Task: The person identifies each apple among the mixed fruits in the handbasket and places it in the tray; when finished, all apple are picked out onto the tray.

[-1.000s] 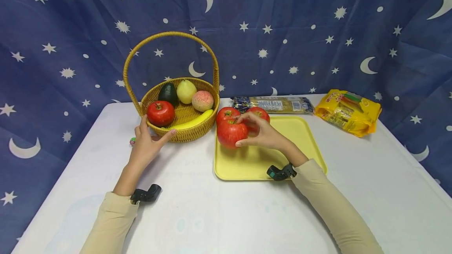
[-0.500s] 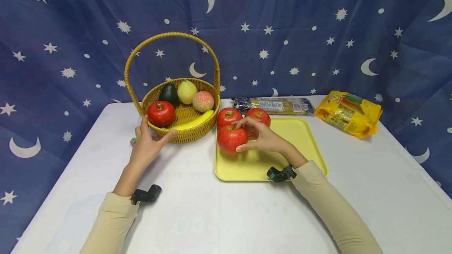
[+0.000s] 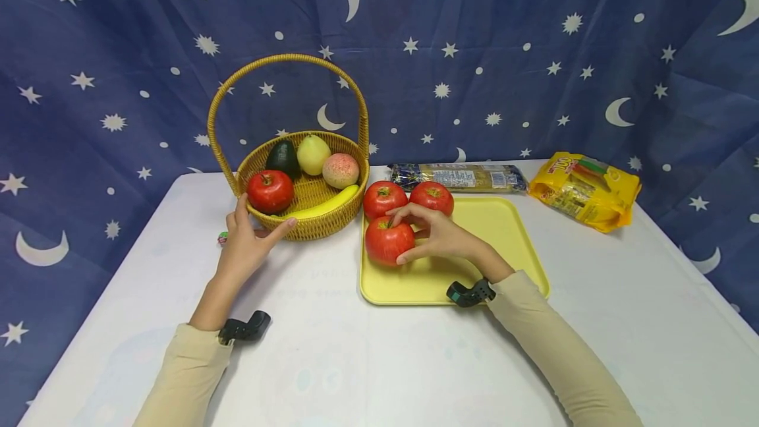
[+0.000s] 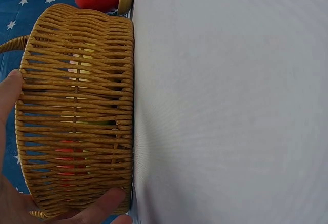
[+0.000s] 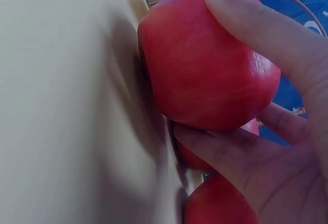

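My right hand (image 3: 441, 232) grips a red apple (image 3: 387, 242) by its right side, over the left part of a yellow tray (image 3: 504, 242). In the right wrist view, the thumb lies across this apple (image 5: 205, 55), fingers curve beneath it, and its underside is close against the tray. Two more red apples, one at the left (image 3: 382, 198) and one at the right (image 3: 435, 195), sit just behind. My left hand (image 3: 244, 242) holds the front left of a wicker basket (image 3: 320, 226); its thumb is at the rim, and other fingers press the woven side (image 4: 77, 106).
The basket contains a red apple (image 3: 270, 191), an avocado (image 3: 282, 160), a yellow pear (image 3: 313, 154), a peach (image 3: 340, 170) and a banana (image 3: 326, 205). Behind the tray lies a long clear packet (image 3: 462, 177); a yellow bag (image 3: 584, 191) is at the back right.
My right hand has lowered the apple slightly and brought it nearer to me, uncovering more of the two apples behind it. The left hand and the basket have stayed put.
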### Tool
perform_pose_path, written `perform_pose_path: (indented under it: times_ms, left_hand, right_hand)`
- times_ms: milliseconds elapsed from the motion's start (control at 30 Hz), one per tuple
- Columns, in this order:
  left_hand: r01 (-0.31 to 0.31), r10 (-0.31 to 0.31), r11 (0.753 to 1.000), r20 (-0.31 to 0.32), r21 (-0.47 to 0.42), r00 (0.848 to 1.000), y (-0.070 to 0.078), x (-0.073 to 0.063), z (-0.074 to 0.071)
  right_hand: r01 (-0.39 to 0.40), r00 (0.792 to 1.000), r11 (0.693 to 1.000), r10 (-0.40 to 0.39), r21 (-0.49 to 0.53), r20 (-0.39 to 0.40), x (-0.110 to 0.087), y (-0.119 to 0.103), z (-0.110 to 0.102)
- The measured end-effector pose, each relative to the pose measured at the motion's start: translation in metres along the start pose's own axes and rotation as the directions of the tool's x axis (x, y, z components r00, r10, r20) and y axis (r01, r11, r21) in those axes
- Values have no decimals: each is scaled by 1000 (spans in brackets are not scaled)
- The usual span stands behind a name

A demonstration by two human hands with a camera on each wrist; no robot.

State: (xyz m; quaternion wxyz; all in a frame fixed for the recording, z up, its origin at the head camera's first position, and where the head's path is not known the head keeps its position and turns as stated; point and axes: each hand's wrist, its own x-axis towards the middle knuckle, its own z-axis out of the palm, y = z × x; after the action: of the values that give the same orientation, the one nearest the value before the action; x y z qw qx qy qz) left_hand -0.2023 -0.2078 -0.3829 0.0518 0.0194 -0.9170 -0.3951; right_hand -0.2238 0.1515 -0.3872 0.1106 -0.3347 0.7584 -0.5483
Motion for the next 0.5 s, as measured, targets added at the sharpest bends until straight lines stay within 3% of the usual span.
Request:
perform_pose_path:
  times_ms: [267,500]
  left_hand:
    - [2,-2,1000,0,0,1000,2,-2,-2]
    - [-6,5,1000,-3,-12,1000,0,-1,0]
  right_hand:
    - [5,999,999,-4,-46,33,1,0,2]
    - [-60,997,998,61,-18,37,-2,-3,-3]
